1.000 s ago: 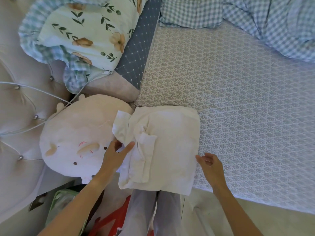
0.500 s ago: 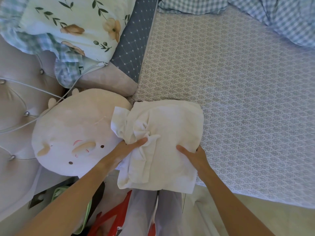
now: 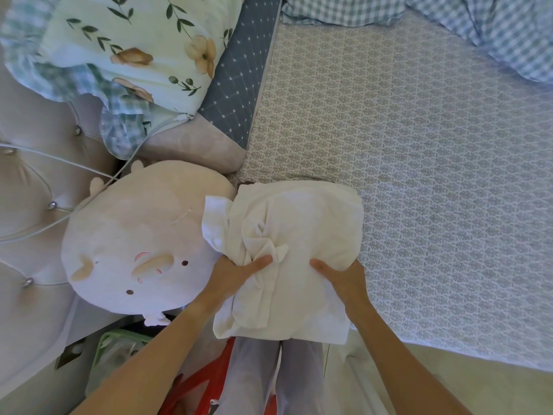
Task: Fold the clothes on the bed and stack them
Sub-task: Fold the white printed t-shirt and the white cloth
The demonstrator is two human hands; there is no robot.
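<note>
A folded white garment (image 3: 311,235) lies at the near edge of the bed (image 3: 434,175), bunched and creased along its left side, with a loose flap (image 3: 214,217) sticking out over the plush. My left hand (image 3: 239,272) grips the bunched left side, thumb on top. My right hand (image 3: 341,278) holds the right near part, thumb lying on the cloth and fingers tucked under its edge. The near edge of the garment hangs past the mattress over my legs.
A round cream plush toy (image 3: 134,244) sits against the garment's left side. A floral pillow (image 3: 131,46) and a blue-grey pillow (image 3: 236,85) lie behind it. A checked blanket (image 3: 478,28) is heaped at the far right. A red object (image 3: 191,390) and a green-rimmed bin (image 3: 116,354) stand on the floor.
My right hand moved from the bed beside the garment onto its right part and took hold. My left hand slid onto the bunched left side and gripped it, crumpling the folded strip there.
</note>
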